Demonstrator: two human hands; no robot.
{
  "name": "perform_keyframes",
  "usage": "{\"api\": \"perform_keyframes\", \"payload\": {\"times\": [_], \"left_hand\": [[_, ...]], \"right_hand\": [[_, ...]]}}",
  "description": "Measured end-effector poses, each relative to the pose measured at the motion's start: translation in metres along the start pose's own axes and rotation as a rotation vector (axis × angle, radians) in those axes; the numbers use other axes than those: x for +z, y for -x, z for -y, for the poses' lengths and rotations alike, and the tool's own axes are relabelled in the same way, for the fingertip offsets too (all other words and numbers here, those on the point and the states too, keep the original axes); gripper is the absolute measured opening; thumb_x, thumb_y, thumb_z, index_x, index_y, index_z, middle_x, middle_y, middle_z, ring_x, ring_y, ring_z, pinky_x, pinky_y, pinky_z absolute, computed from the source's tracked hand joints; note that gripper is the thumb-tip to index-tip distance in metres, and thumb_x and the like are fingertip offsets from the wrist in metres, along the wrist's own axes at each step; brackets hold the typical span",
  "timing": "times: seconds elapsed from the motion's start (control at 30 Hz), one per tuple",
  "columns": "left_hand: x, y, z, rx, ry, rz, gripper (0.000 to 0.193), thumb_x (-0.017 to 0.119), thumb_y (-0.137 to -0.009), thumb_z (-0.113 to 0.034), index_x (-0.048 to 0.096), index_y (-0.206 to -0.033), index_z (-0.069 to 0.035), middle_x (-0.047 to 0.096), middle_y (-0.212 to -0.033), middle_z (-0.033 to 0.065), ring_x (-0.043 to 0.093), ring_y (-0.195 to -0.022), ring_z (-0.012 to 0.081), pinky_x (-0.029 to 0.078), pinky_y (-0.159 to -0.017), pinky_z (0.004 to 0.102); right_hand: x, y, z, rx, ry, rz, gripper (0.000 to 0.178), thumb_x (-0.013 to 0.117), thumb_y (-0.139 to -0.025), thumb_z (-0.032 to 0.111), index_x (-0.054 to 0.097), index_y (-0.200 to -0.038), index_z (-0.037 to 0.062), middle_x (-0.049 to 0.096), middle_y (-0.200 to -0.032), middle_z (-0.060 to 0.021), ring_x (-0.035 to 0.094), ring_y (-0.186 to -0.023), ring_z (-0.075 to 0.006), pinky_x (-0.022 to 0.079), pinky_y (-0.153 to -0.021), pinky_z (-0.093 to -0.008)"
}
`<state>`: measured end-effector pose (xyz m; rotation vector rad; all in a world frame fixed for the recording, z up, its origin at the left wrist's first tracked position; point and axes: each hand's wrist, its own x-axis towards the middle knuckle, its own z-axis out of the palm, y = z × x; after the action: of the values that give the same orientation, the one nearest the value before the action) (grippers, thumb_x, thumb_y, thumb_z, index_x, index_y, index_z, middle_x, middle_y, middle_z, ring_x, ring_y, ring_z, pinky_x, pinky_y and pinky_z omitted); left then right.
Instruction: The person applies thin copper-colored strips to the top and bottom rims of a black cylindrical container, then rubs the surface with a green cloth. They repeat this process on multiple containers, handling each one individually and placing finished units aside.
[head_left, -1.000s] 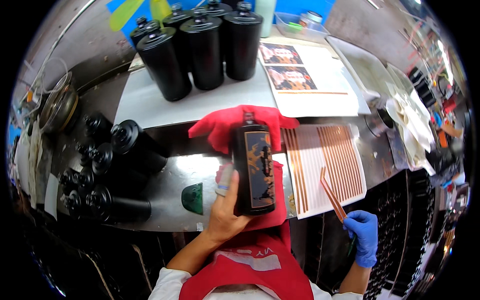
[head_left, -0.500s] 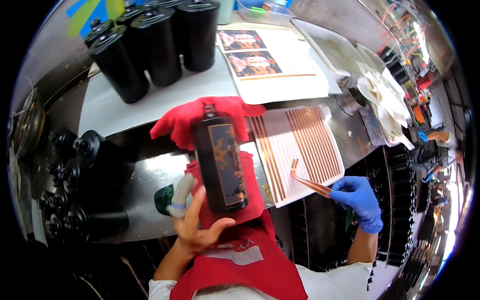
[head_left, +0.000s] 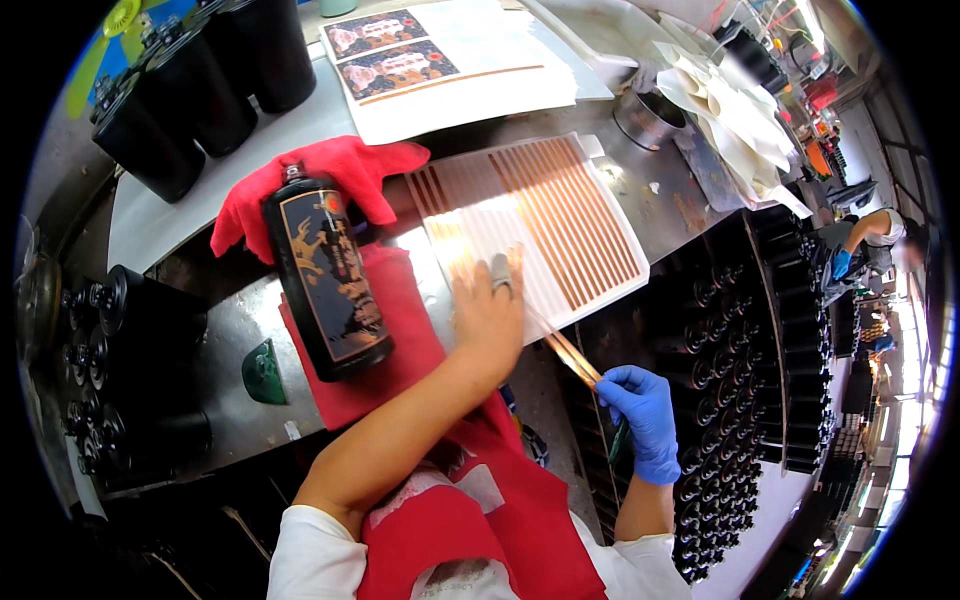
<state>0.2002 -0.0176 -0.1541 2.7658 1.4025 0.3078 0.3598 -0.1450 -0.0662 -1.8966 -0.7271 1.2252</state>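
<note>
Dark bottles (head_left: 150, 300) block the table's (head_left: 228, 350) left end, the labelled bottle (head_left: 330, 285) its middle. The left hand (head_left: 488, 310) covers the striped sheet's (head_left: 590, 240) near left corner, its forearm (head_left: 405, 430) barring the near edge; past the sheet's right edge, bare metal (head_left: 655, 212) leaves passage.

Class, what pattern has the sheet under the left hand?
The sheet is white with parallel coppery stripes, clearest in the head view.

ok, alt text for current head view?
The left hand reaches over a copper-striped white sheet, while the blue-gloved right hand holds copper-coloured tweezers pointing toward it. To their left, a black labelled bottle lies on red cloth.
</note>
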Motion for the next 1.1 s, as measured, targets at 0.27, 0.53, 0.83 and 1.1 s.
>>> {"api": "perform_keyframes", "payload": {"times": [0.27,0.53,0.83,1.1], "left_hand": [[0.004,-0.014,0.009,-0.1,-0.117,0.195,0.057,0.054,-0.078,-0.015,0.041,-0.133,-0.002,0.055,-0.118,0.0175,0.037,-0.127,0.0342,0.029,-0.099,0.0531],[0.0,-0.06,0.018,0.039,-0.129,0.326,0.06,0.052,-0.081,-0.019,0.035,-0.135,0.0,0.048,-0.129,0.0187,0.031,-0.129,0.0392,0.021,-0.101,0.0618],[-0.052,-0.012,-0.001,0.166,-0.075,0.24,0.067,0.064,-0.074,-0.014,0.038,-0.134,-0.003,0.053,-0.117,0.0231,0.029,-0.13,0.0383,0.025,-0.1,0.0572],[-0.136,-0.003,-0.034,0.371,1.552,0.306,0.037,0.05,-0.092,-0.022,0.054,-0.118,0.005,0.057,-0.117,0.0194,0.052,-0.113,0.0275,0.037,-0.098,0.0361]], "right_hand": [[-0.027,0.003,-0.039,-0.08,-0.151,-0.09,0.007,0.067,-0.078,0.004,0.064,-0.082,-0.0017,0.061,-0.063,-0.0026,0.049,-0.048,-0.0032,0.035,-0.043,-0.0156],[-0.086,0.04,-0.022,-0.075,-0.013,-0.147,0.016,0.069,-0.079,0.014,0.067,-0.088,0.0011,0.063,-0.07,-0.002,0.055,-0.058,-0.0058,0.043,-0.053,-0.0188],[-0.114,0.079,0.033,-0.438,0.411,-0.123,0.025,0.064,-0.081,0.029,0.066,-0.094,0.0079,0.065,-0.079,-0.0109,0.063,-0.071,-0.0234,0.048,-0.067,-0.0296],[-0.059,0.073,0.115,-0.798,0.956,0.274,0.019,0.056,-0.082,0.028,0.063,-0.085,0.0106,0.063,-0.075,-0.0119,0.06,-0.07,-0.0303,0.047,-0.063,-0.0371]]}}
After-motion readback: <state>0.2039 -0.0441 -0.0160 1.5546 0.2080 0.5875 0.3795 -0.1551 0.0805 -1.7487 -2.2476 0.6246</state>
